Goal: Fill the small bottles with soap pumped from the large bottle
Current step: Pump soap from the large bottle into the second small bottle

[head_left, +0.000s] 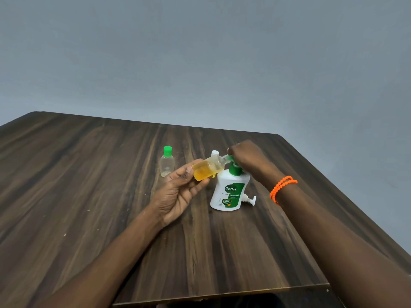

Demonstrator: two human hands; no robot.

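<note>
capped small bottle (167,162), green lid, near-empty, upright mid-tabletop (89,174), well clear of every edge. left hand (178,192), fingers curled round the tilted small bottle (208,168), part full of amber soap, neck at the large bottle's (229,192) pump; keep the mouth snug under the spout, i judge. right hand (246,157), fingers bent over the pump head; press slowly.

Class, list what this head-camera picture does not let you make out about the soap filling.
- Pump nozzle of the large bottle: covered by the right hand.
- Mouth of the held small bottle: hidden behind that hand.
- Bottle label's small print: too small.
- White pump part behind: partly blocked.
</note>
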